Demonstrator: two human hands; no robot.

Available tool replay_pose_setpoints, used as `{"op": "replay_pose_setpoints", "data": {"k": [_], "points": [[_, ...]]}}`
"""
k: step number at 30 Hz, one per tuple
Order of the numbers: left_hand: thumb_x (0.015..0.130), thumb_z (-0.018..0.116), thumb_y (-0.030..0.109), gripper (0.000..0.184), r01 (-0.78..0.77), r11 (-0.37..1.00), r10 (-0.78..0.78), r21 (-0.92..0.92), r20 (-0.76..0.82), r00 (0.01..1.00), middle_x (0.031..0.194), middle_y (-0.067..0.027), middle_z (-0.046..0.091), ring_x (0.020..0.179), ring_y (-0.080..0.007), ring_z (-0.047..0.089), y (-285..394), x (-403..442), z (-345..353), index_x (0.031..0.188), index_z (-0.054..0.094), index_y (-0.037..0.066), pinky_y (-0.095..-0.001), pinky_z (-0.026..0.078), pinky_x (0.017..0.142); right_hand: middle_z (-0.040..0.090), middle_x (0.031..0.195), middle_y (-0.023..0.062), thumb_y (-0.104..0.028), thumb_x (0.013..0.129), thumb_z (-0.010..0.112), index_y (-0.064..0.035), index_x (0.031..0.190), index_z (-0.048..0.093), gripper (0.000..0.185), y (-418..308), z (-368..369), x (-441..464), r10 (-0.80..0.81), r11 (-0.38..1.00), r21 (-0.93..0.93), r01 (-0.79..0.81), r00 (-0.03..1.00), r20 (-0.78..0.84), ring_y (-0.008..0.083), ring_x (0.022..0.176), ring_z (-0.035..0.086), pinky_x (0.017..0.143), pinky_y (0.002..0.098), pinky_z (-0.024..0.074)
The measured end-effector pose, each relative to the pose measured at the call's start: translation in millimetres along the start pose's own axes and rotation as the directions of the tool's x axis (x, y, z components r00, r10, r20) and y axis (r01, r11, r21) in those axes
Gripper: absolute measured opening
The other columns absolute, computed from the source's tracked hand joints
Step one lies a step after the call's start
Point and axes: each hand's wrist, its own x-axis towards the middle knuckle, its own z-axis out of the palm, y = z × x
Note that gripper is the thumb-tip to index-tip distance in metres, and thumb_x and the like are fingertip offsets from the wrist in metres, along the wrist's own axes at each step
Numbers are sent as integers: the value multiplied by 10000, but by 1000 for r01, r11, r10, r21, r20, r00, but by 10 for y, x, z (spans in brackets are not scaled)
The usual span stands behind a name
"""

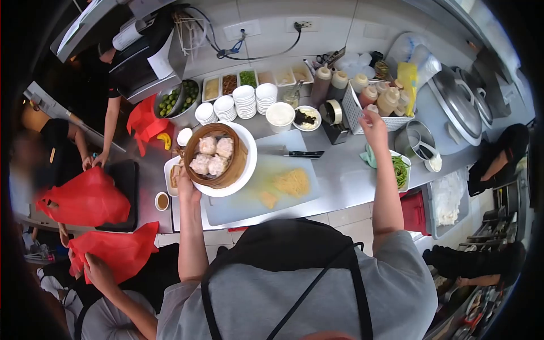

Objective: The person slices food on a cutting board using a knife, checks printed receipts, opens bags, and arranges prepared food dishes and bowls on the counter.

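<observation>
Near counter's front edge (pixel 344 190), left hand (pixel 187 186) is gripping a plated bamboo steamer (pixel 235 173) (wrinkled dumplings (pixel 215 158)). Right hand (pixel 375 129) is curling, hold unclear.

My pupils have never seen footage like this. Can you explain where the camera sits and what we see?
No machine here: one camera, worn on a person's head, looks down as they work bare-handed. The left hand holds a round white plate carrying a round brown steamer with four pale dumplings. The right hand is beside plastic squeeze bottles; whether it touches one is unclear. On the silver metal counter lies a pale blue rectangular cutting board bearing a black-handled knife.
</observation>
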Motion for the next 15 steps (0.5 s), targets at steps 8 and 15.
{"op": "replay_pose_setpoints", "data": {"k": [8, 15], "points": [[885, 301, 70, 324, 54, 997, -57, 51, 68, 996, 1131, -160, 524, 1034, -230, 525, -428, -53, 569, 1160, 447, -22, -341, 425, 903, 582, 932, 197, -293, 658, 717, -23, 1104, 489, 569, 38, 1299, 1161, 46, 997, -67, -46, 999, -5, 300, 876, 577, 741, 372, 473], [904, 300, 83, 328, 77, 996, -78, 40, 6, 997, 1184, -158, 489, 1094, -226, 482, -550, -69, 722, 1194, 420, -13, -339, 387, 943, 519, 998, 210, -254, 596, 752, -39, 1086, 414, 633, -77, 1680, 1325, 67, 976, -208, -62, 998, 18, 367, 936, 521, 805, 408, 443]]}}
